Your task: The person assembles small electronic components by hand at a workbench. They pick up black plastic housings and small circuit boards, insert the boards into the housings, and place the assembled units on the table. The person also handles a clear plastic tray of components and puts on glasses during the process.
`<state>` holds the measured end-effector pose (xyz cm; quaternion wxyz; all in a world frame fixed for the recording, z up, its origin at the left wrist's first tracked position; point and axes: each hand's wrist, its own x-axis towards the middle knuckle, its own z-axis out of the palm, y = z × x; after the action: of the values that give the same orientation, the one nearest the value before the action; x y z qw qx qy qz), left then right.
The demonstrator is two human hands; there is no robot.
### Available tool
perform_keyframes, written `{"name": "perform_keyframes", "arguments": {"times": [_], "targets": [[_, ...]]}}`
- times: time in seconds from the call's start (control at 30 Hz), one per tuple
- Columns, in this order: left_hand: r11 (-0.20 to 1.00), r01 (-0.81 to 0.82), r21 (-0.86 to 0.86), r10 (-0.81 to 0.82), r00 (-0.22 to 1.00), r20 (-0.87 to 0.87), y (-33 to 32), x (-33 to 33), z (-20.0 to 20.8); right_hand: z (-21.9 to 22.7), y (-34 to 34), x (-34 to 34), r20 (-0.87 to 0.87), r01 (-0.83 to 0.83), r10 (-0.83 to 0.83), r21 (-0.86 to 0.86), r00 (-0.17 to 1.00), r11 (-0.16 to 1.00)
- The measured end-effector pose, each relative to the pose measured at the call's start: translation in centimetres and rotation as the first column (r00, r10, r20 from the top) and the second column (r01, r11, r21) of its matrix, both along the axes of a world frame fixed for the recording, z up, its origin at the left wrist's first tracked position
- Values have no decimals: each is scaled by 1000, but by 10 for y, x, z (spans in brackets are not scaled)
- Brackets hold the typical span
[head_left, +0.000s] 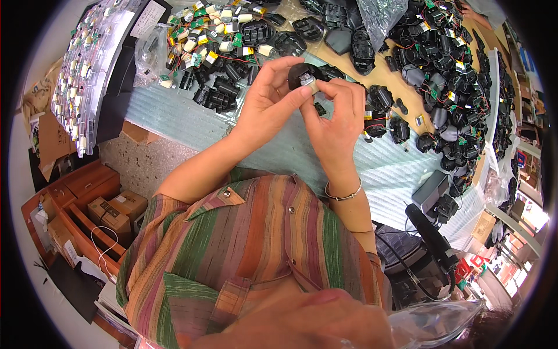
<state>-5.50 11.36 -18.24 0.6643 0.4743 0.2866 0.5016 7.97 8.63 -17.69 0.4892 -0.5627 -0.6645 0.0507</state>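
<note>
My left hand [271,100] grips a black rounded plastic shell [297,72], holding it up above the bench. My right hand [339,110] pinches a small pale block-shaped part [313,87] at the shell's open side, thumb and fingers pressed together. A bit of silvery or clear material [306,77] shows inside the shell; its details are too small to tell. Both thumbs meet close to the pale part. Behind my hands lie black plastic housings [220,93] and a heap of green circuit boards [197,58] with pale and yellow-taped components and red wires.
Pale foam sheeting [174,116] covers the bench. A large heap of black parts with wires [447,87] fills the right side. Trays of small components [81,75] stand stacked at left. A grey box-like device [430,189] sits near the right edge; another person's hand [475,14] shows far right.
</note>
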Motion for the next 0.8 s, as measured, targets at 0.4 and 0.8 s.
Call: {"name": "perform_keyframes", "arguments": {"times": [0.4,0.8], "targets": [[993,-110,-43,116,980,160,31,-22,18,5,6,5,-626,-571,323,-244,710,784],[959,-80,271,131,976,-174,27,-64,16,17,-3,57,-376,-582,445,-497,813,643]]}}
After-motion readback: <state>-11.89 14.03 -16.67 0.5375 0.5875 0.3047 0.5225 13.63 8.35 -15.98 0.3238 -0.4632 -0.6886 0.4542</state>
